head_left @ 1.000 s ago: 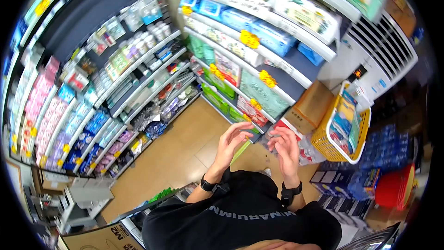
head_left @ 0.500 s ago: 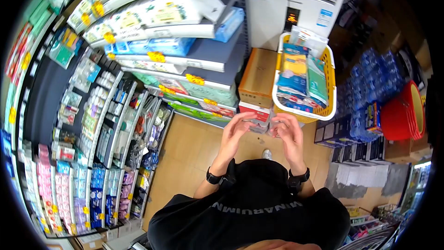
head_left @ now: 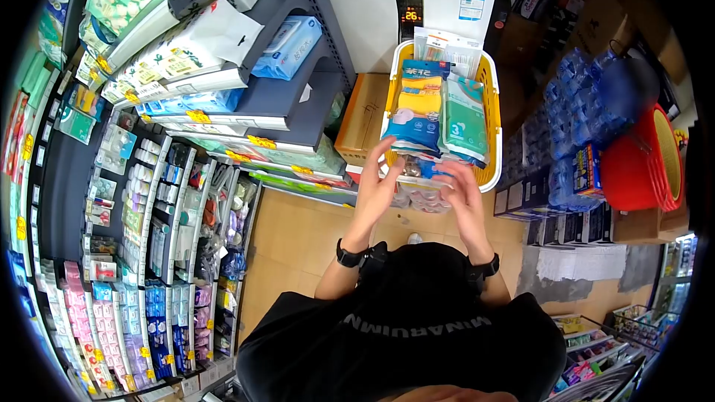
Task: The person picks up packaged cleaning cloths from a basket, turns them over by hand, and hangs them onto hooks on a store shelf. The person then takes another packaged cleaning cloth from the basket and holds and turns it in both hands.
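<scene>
My left hand (head_left: 378,187) is raised in front of me with its fingers apart and nothing in it, near the lower left edge of a yellow basket (head_left: 488,97). My right hand (head_left: 463,197) is just below the basket's front rim, fingers spread and empty. Inside the basket lie a blue and yellow packet (head_left: 418,108), a green packet (head_left: 465,115) and a clear-fronted packet (head_left: 448,48) at the back. More items lie under them, partly hidden.
Beside the basket stands a cardboard box (head_left: 363,115), with stocked shelves (head_left: 261,100) to the left. A white appliance (head_left: 365,11) is behind. Wrapped blue bottles (head_left: 573,119) and red buckets (head_left: 633,171) stand on the right.
The view has turned right and come closer to the basket, which now lies straight ahead beyond my hands. Both hands remain raised and empty.
</scene>
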The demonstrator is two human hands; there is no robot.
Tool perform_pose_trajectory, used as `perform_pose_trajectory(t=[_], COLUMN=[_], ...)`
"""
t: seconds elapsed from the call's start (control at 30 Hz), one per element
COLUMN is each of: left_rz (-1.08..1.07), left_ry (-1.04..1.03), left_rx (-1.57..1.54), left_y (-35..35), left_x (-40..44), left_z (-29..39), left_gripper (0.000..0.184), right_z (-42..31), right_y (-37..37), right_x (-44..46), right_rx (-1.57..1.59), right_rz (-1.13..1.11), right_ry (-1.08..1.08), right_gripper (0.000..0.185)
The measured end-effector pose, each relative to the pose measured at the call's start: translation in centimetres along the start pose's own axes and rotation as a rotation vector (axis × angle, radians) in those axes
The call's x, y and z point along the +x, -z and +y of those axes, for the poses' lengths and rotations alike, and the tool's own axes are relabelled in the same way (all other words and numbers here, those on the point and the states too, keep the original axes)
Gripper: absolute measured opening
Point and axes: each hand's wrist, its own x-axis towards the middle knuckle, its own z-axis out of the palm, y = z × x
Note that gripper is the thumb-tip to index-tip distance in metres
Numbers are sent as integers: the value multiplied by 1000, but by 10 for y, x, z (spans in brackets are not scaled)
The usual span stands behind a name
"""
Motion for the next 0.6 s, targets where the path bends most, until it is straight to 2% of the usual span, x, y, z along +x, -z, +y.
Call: perform_pose_trajectory(t=[0.03, 0.17, 0.3, 0.43, 0.6], left_rz=[3, 49, 54, 27, -6], left_ry=[10, -10, -32, 37, 53], left_rx=[50, 297, 302, 381, 288], left_y=[-3, -11, -14, -18, -17], left_x=[8, 28, 41, 47, 45], left_z=[-7, -18, -16, -20, -28], left_gripper=[52, 60, 61, 63, 68], right_z=[9, 18, 18, 21, 26], right_y=[6, 13, 13, 11, 13], right_x=[6, 27, 43, 53, 54], right_rx=[-39, -165, -168, -211, -205], right_rz=[-6, 6, 22, 43, 42], right_ry=[16, 29, 15, 2, -10], right_gripper=[45, 52, 56, 60, 61])
